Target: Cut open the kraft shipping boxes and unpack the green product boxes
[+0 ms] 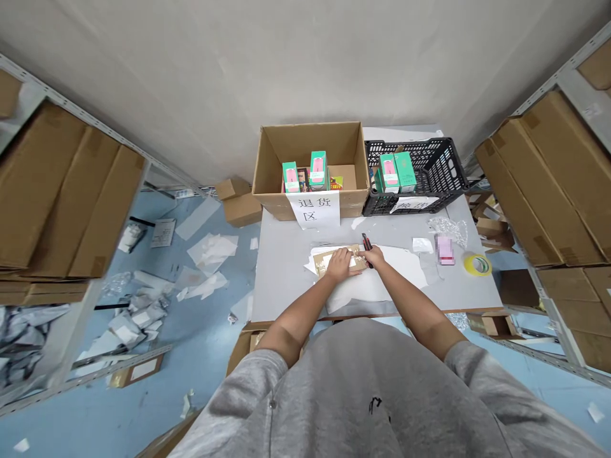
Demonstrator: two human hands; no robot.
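My left hand [338, 264] lies on top of a small brown cardboard package [323, 262], with its fingers resting over the surface. My right hand [375, 256] is closed around a black and red box cutter [367, 244], whose top end points away from me. It sits at the package's right edge, close to my left hand. Beneath the package, white paper or wrapping [401, 273] is spread over the grey table [281, 273]. Whether the blade is out is too small to tell.
At the table's back stand a cardboard box [270, 202] with a paper sign and a black plastic crate [451, 166], both holding green boxes [318, 170]. To the right lie a pink item [445, 249], bubble wrap [449, 230] and yellow tape [477, 264]. Loaded shelves flank both sides.
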